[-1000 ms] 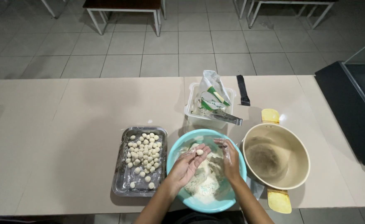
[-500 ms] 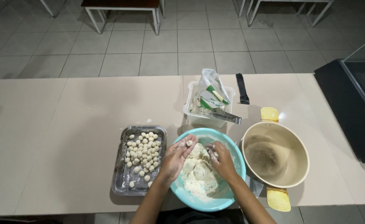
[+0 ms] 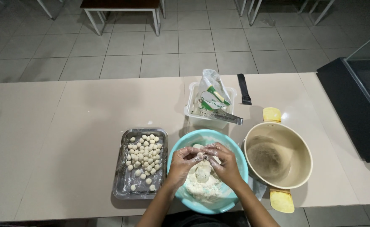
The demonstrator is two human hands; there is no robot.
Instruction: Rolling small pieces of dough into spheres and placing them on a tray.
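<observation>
- Grey floor tiles and chair legs run behind a long beige table (image 3: 67,126), and I'm taking the turquoise bowl (image 3: 181,145) at the near edge as my marker for everything.
- Left of that bowl, just beside it, sits a metal tray (image 3: 122,187) holding a cluster of small pale dough balls (image 3: 145,153), crowded toward its far end, with a few strays nearer me.
- My left hand (image 3: 181,166) comes in over the bowl's left rim, floured, fingers curled in toward the centre.
- Between both sets of fingertips, over the middle of the bowl, I'm pinching and pressing a small bit of dough; it's mostly hidden by my fingers, so I can't tell its shape.
- Right under that, the dough mass (image 3: 202,180) lies in the bowl's bottom, a lumpy mound with no clear long axis, touching neither hand as far as I can see.
- My right hand (image 3: 225,164) mirrors it from the bowl's right side, fingers closed inward, meeting the left; both hands sit about equally near the mound.
- Behind the bowl, a white tub (image 3: 193,111) holds an opened flour bag (image 3: 212,92) and metal tongs (image 3: 227,117).
- Right of the bowl, nearly touching, a cream pot (image 3: 304,168) with yellow handles, only a dusty film inside.
- Beyond the pot, a black flat tool (image 3: 244,88) lies on the table.
</observation>
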